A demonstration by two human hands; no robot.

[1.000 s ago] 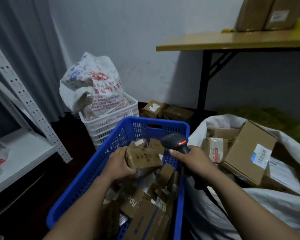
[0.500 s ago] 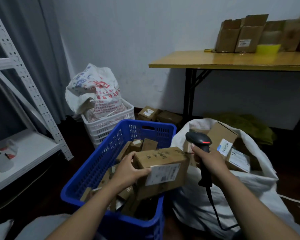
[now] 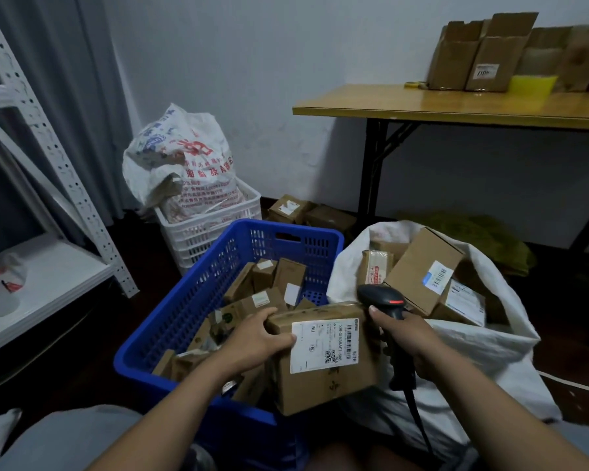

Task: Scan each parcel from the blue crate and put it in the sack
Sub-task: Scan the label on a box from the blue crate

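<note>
Your left grip (image 3: 252, 341) holds the parcel (image 3: 323, 385) at lower centre; your right grip (image 3: 408, 338) holds the scanner (image 3: 383, 300) just beside it.

Anchor: blue crate (image 3: 191, 300). Over its far half: open air, entry from above the rim, loose parcels (image 3: 279, 280) heaped underneath. Over its near-right corner: blocked by held parcel (image 3: 323, 385), gripped at the left edge by left hand (image 3: 252, 338). Just right of crate: sack (image 3: 473, 351), mouth wide and upward, part-filled with boxes (image 3: 419, 266); right hand (image 3: 412, 338) with scanner (image 3: 385, 300) between crate and sack mouth. Behind-left of crate: white crate (image 3: 215, 232) topped by bulging printed bag (image 3: 181, 158), tall barrier. Left of crate: dark floor strip, then shelf rack (image 3: 58, 158). Behind-right of crate: table (image 3: 422, 107), top well above.
</note>
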